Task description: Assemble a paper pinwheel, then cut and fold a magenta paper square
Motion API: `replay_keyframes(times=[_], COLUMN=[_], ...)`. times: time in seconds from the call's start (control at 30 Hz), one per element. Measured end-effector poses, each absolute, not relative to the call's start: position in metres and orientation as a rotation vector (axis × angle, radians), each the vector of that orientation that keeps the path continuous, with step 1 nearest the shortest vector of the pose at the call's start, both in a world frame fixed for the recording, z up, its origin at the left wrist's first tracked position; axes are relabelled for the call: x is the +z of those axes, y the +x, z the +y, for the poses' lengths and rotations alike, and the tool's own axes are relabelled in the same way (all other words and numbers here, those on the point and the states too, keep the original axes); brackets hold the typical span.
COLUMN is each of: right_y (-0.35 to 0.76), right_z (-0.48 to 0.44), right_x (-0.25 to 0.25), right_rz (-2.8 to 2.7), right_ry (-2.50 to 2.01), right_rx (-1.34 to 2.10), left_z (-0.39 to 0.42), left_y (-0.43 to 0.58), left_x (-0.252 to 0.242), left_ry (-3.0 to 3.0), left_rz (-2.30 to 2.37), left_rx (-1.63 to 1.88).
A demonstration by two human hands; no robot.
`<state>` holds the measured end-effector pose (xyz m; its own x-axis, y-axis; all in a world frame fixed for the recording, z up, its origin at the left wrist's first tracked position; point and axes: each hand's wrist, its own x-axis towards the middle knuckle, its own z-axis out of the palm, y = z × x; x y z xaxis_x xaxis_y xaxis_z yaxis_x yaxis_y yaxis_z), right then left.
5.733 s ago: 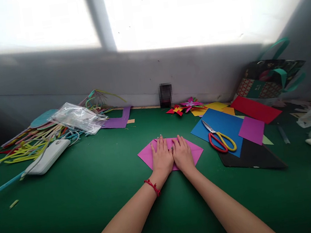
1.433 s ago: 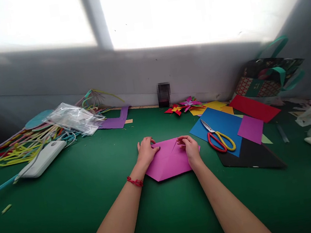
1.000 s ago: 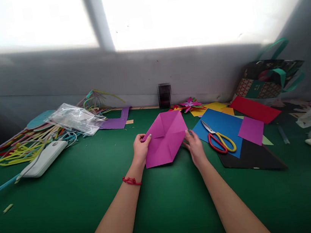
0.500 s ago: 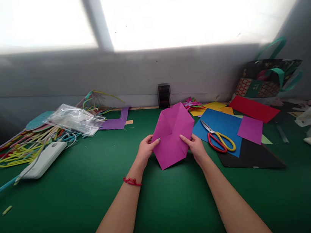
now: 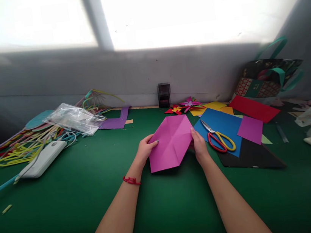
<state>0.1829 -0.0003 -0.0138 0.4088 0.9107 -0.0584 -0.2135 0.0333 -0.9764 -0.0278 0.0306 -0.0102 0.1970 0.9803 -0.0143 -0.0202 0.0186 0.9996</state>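
A creased magenta sheet of paper (image 5: 170,143) is held just above the green table, its fold lines meeting near the middle. My left hand (image 5: 146,148) grips its left edge, thumb on top. On the opposite edge, my right hand (image 5: 199,143) pinches the paper with the thumb in front; its other fingers are partly hidden. Right of the paper lie scissors (image 5: 218,137) with one red and one yellow handle, resting on a blue sheet (image 5: 225,122). A smaller magenta piece (image 5: 250,130) overlaps the blue sheet's right side.
Behind the paper are colourful paper flowers (image 5: 189,103). A red sheet (image 5: 253,108) and a black board (image 5: 249,157) lie right, near a gift bag (image 5: 262,79). Leftward are a white glue gun-like device (image 5: 45,159), pipe cleaners (image 5: 19,153) and a clear plastic bag (image 5: 74,117) on the green table (image 5: 99,211).
The magenta paper has tipped flatter and its lower edge has shifted left. The right thumb has moved to the paper's upper right edge. More paper flowers show behind it.
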Motion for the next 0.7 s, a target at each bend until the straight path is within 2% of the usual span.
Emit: replay_keyframes(times=[0.1, 0.27, 0.37, 0.5, 0.7], right_y=[0.188, 0.184, 0.179, 0.175, 0.173], right_z=[-0.002, -0.006, -0.005, -0.003, -0.004], right_x=[-0.015, -0.022, -0.026, -0.028, -0.028], right_rz=[-0.749, -0.755, -0.713, -0.66, -0.696], right_ry=[-1.295, -1.331, -1.33, -1.309, -1.413], right_rx=[0.984, 0.943, 0.927, 0.951, 0.915], left_z=[0.03, 0.02, 0.008, -0.005, -0.001], left_y=[-0.03, -0.027, -0.02, -0.004, 0.004], left_x=[-0.012, -0.002, 0.01, 0.009, -0.022], left_ry=[1.504, 1.985, 2.171, 2.524, 2.601], left_rz=[1.181, 1.64, 1.571, 1.105, 1.069], left_rx=[1.053, 1.357, 1.467, 1.096, 0.602])
